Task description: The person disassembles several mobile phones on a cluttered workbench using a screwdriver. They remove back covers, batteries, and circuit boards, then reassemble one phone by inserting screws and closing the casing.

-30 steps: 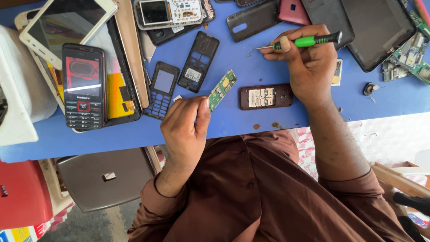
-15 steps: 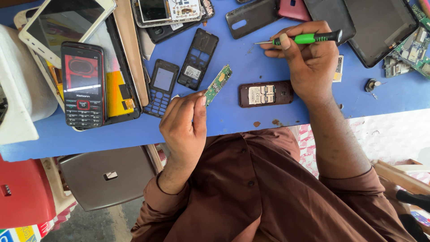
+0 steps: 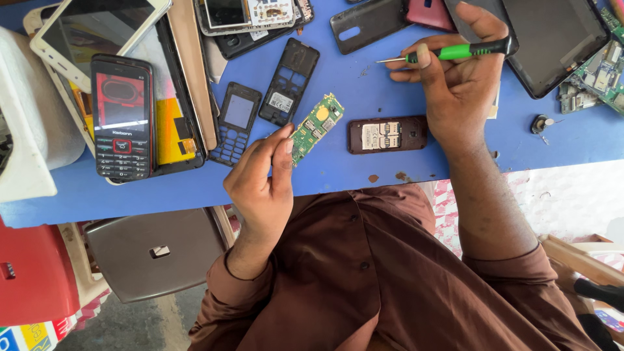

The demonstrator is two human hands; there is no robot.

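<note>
My left hand (image 3: 260, 182) pinches the near end of a small green circuit board (image 3: 315, 127) between thumb and fingers and holds it tilted just above the blue table (image 3: 364, 84). My right hand (image 3: 458, 91) grips a green-handled screwdriver (image 3: 461, 51), whose metal tip points left over the table. A dark brown phone housing (image 3: 387, 134) with exposed card slots lies between the two hands, just right of the board.
A dark keypad frame (image 3: 235, 123) and a black phone frame (image 3: 289, 81) lie left of the board. Farther left are a black-and-red keypad phone (image 3: 121, 127) and a white smartphone (image 3: 97, 29). A dark tablet shell (image 3: 552, 39) and green boards (image 3: 601, 78) sit right. A grey stool (image 3: 156, 250) stands below the table edge.
The right hand with the screwdriver has shifted slightly to the right and away from me. The left hand still holds the board in nearly the same place.
</note>
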